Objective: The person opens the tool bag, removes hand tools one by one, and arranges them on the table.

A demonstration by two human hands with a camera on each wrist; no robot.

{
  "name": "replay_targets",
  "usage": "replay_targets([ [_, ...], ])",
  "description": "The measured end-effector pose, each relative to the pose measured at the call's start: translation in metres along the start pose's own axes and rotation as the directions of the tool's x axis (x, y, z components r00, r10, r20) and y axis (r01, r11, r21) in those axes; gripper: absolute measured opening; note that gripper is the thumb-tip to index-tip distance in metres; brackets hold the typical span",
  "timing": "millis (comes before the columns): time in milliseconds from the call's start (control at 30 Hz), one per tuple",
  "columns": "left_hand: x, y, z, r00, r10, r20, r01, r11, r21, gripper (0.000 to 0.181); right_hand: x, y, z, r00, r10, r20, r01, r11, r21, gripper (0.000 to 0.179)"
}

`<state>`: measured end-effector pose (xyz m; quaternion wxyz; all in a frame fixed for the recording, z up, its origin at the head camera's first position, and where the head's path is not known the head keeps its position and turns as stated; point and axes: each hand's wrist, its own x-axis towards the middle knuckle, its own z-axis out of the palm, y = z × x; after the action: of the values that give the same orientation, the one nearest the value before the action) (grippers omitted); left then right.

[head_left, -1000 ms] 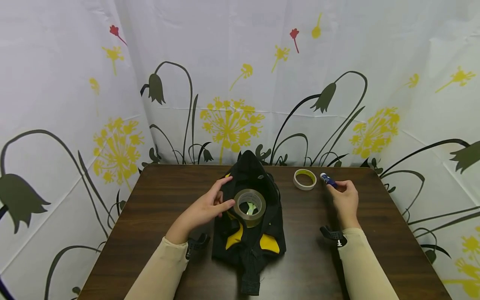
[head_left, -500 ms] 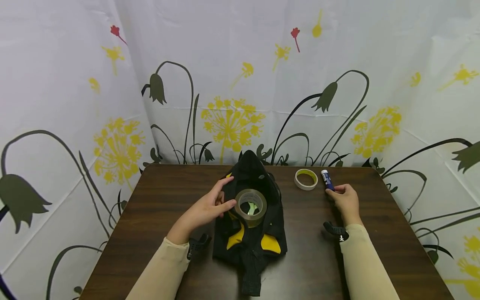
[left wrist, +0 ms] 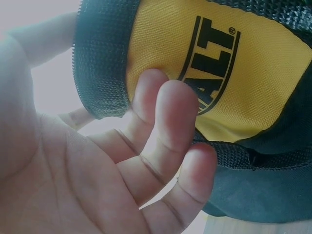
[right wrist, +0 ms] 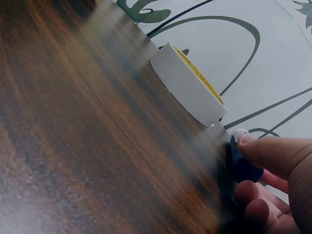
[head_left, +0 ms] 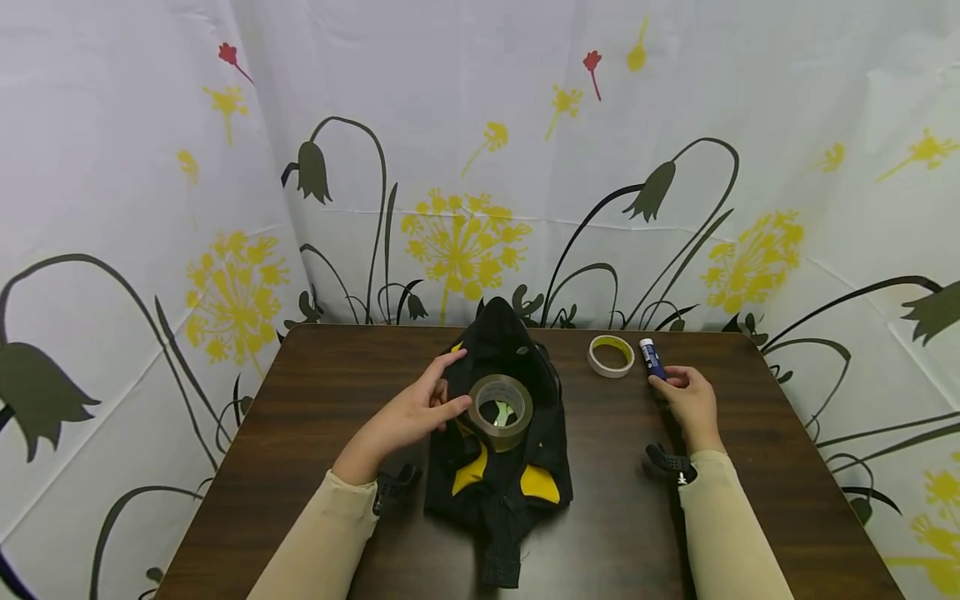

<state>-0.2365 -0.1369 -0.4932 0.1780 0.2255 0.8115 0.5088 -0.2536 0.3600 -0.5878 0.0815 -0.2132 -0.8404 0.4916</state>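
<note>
A black and yellow tool bag lies mid-table with its mouth towards me. A roll of brown packing tape sits in the mouth, with something light green showing through its ring. My left hand holds the bag's left rim, index finger and thumb spread along it. In the left wrist view, the other fingers curl outside, against a yellow panel with black lettering. At the back right, my right hand pinches a blue glue stick with a white end, between thumb and fingers.
A white roll of tape with a yellow inner ring lies left of the glue stick, near the table's back edge. Behind the dark wooden table hangs a white flower-printed curtain. The bag's black strap points towards me.
My right hand has turned the glue stick from a leftward slant to point more away from me, shifting slightly. The left hand and bag stay about where they were.
</note>
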Motion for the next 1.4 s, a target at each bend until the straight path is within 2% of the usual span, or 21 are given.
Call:
replay_targets([
  [200, 0.0, 0.001, 0.0, 1.0, -0.011, 0.009, 0.011, 1.0, 0.0, 0.083, 0.001, 0.003, 0.001, 1.0, -0.009, -0.02, 0.01, 1.0, 0.009, 0.056],
  [567, -0.001, 0.001, -0.002, 1.0, -0.008, 0.011, 0.008, 1.0, -0.002, 0.079, -0.001, 0.001, 0.005, 0.999, 0.021, -0.045, -0.014, 0.988, 0.152, 0.055],
  [733, -0.001, 0.001, -0.004, 1.0, -0.001, 0.007, 0.001, 1.0, 0.004, 0.08, 0.0, 0.001, 0.002, 0.999, 0.02, -0.027, -0.013, 0.971, 0.24, 0.055],
  [1033, -0.002, 0.001, -0.002, 1.0, 0.003, 0.012, -0.003, 1.0, 0.003, 0.082, 0.004, -0.001, -0.006, 0.998, 0.058, 0.038, -0.067, 0.948, 0.312, 0.057],
  [1400, -0.005, 0.003, -0.003, 1.0, 0.003, 0.007, -0.003, 1.0, -0.007, 0.082, 0.003, -0.009, -0.008, 0.998, 0.05, 0.04, -0.058, 0.965, 0.256, 0.061],
])
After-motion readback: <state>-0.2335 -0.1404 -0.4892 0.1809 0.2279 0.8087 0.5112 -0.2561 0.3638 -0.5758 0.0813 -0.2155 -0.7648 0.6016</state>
